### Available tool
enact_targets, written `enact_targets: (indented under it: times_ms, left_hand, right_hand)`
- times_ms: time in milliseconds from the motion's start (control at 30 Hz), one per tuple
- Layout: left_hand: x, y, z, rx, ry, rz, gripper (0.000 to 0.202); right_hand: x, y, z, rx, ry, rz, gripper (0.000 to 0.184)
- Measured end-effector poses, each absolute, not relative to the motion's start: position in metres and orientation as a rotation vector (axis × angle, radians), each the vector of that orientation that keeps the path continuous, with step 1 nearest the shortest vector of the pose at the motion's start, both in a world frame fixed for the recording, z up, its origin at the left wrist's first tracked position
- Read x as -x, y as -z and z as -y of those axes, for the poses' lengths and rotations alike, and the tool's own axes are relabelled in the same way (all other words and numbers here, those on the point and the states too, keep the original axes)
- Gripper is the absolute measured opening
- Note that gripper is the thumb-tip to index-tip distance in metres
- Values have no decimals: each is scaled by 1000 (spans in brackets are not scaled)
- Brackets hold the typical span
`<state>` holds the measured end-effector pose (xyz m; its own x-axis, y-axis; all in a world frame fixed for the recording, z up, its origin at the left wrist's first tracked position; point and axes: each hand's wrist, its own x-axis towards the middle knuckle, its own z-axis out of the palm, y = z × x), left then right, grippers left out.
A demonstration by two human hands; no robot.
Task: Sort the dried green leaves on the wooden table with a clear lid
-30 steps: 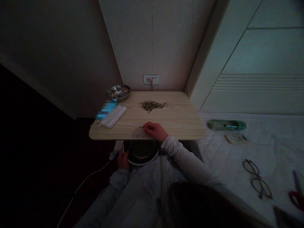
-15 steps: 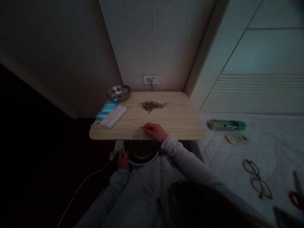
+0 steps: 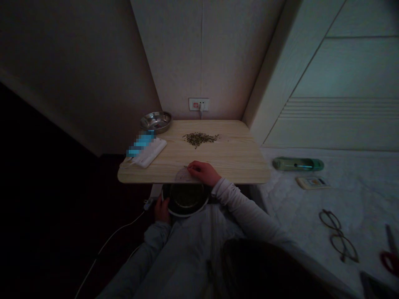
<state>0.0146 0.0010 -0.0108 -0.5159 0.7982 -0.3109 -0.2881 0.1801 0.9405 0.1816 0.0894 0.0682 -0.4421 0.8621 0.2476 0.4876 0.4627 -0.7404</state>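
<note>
Metal bowl (image 3: 156, 123): gleaming on the desk (image 3: 237, 158), well beyond the left hand (image 3: 162, 211).
Left hand: here it is, fingers clasped on the rim of the dark dish (image 3: 186, 197).
Dark grains (image 3: 199, 139): there they lie, heaped on the desk beyond the right hand (image 3: 203, 172).
Right hand: fingertips pressed together, perhaps pinching a tiny speck; too dim to be sure.
Bottle (image 3: 297, 164): well off to the right of those fingers.

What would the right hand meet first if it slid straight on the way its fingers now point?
Past the dark speck just ahead, the right hand would probably meet the white box, though the hand's height above the table is unclear.
</note>
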Motion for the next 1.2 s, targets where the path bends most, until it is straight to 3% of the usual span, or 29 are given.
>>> enact_targets:
  times_ms: [467,867,1200]
  left_hand:
    - [-16,9,-1,-447,-1490,-1566,39]
    - [-26,-20,1,-534,-1486,-1657,26]
    - [-20,-3,-1,-526,-1495,-1620,34]
  right_hand:
    - [-181,-66,-92,1143,-808,1953,25]
    - [-182,-68,-91,1124,-831,2053,25]
    - [-182,-67,-90,1112,-812,2048,24]
